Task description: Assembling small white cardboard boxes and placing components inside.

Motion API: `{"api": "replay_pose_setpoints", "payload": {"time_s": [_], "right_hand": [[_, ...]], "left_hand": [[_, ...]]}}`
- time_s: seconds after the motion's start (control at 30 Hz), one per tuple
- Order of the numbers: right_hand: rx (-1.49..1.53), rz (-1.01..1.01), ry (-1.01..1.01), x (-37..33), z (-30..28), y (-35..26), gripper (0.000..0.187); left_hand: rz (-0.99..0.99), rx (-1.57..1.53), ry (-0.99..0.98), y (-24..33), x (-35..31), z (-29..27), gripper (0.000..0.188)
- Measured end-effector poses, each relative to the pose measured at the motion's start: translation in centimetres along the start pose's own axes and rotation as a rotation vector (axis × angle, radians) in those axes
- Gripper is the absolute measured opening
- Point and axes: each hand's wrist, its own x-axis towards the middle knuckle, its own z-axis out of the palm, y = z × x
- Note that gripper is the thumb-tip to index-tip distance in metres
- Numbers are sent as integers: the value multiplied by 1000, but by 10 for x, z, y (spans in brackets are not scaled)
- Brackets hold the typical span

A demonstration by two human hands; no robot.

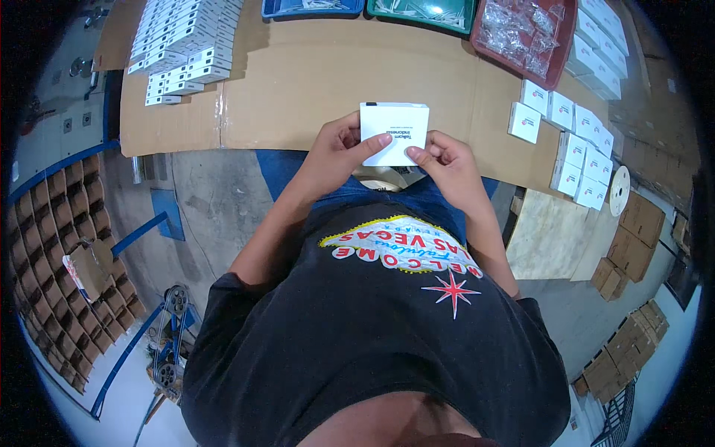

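Between my two hands is a small white box [381, 119], flat and square, with dark print and a black mark at its far left corner. My left hand [344, 149] grips its left side, thumb lying across the face. On the lower right corner, my right hand [448, 162] pinches it with the thumb on top and the fingers curled behind. The box is held up at the near edge of the cardboard-covered table [298, 89]. Its underside and most of my fingertips are hidden.
White boxes [186, 37] are stacked at the far left. Blue [313, 10], green [421, 16] and red trays [547, 74] line the far edge; the red one holds clear plastic packets. More white boxes [585, 160] lie in rows at right, near a white reel [619, 190].
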Motion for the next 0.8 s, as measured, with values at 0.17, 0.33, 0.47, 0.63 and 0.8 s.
{"api": "replay_pose_setpoints", "payload": {"time_s": [0.17, 0.33, 0.47, 0.63, 0.8], "right_hand": [[29, 36, 9, 6, 8, 7, 19], [9, 34, 52, 9, 6, 9, 27], [106, 80, 137, 9, 10, -3, 31], [68, -147, 184, 11, 11, 8, 23], [144, -252, 140, 4, 12, 2, 24]], "left_hand": [[8, -58, 37, -17, 6, -1, 38], [43, -96, 9, -13, 5, 0, 37], [36, -100, -74, -23, 7, 4, 37], [98, -44, -52, -22, 6, 9, 34], [180, 416, -26, -10, 0, 1, 29]]}}
